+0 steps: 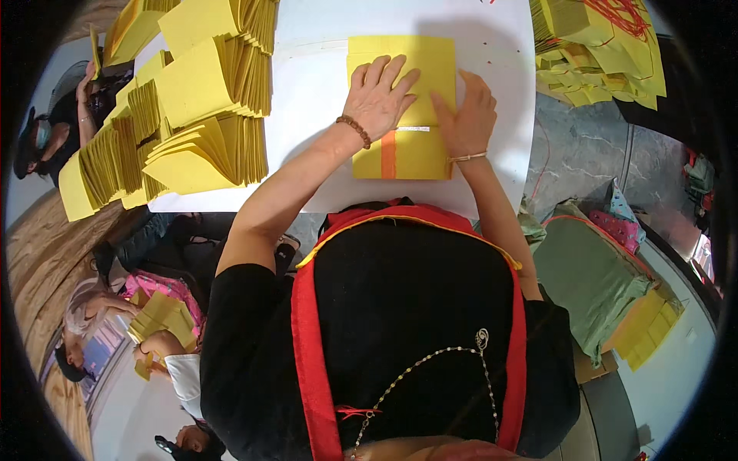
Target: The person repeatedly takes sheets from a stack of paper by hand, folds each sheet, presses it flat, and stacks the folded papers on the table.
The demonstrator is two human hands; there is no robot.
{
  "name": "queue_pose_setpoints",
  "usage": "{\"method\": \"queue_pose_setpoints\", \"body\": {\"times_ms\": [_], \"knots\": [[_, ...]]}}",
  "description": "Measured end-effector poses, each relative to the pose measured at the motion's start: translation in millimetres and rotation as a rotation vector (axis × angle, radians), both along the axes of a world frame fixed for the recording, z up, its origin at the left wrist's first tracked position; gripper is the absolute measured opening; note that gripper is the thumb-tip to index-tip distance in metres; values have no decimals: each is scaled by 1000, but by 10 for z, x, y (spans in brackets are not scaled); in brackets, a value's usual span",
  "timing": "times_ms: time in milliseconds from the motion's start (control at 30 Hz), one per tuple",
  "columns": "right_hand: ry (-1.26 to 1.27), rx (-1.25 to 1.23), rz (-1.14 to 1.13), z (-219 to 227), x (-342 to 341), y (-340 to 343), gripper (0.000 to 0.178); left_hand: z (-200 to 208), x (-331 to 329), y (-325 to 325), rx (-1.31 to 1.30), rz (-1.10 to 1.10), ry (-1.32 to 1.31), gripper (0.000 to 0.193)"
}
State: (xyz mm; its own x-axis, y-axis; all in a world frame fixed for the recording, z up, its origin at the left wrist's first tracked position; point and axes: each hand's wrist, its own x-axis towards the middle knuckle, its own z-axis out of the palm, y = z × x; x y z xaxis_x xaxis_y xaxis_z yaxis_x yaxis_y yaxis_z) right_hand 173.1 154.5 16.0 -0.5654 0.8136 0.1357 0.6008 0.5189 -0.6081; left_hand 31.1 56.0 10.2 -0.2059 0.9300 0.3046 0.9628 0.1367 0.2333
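Observation:
In front of me on the white table (pixel 311 84) lies a yellow paper piece (pixel 403 54), with a crease across it. An orange band (pixel 388 161) runs up its lower part, and a short white strip (pixel 415 129) lies beside the top of that band. My left hand (pixel 379 96) rests flat on the middle of the paper, fingers spread. Along the right edge of the paper is my right hand (pixel 467 119), its fingers stretched away from me and its thumb over the paper. Neither hand grips anything that I can see.
Folded yellow papers (pixel 200 77) are piled in fanned stacks on the table's left. More yellow papers (pixel 592 46) with red cords (pixel 619 15) sit at the far right. A green covered bundle (pixel 588 269) stands on the right. Other people (pixel 92 307) handle yellow papers at the left.

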Motion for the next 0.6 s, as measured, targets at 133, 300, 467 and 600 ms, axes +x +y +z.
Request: {"method": "queue_pose_setpoints", "body": {"times_ms": [133,300,467,600], "knots": [[-350,337,354,-152,38,-131,53,14,10,-3,-38,-2,-13,39],[-448,254,364,-171,49,-125,53,-1,-30,-28,-61,-27,-45,43],[-527,167,407,-99,46,-103,56,25,-117,-88,-75,-120,-105,52],[-558,157,414,-132,37,-91,58,24,-97,-92,-76,-158,-23,60]]}}
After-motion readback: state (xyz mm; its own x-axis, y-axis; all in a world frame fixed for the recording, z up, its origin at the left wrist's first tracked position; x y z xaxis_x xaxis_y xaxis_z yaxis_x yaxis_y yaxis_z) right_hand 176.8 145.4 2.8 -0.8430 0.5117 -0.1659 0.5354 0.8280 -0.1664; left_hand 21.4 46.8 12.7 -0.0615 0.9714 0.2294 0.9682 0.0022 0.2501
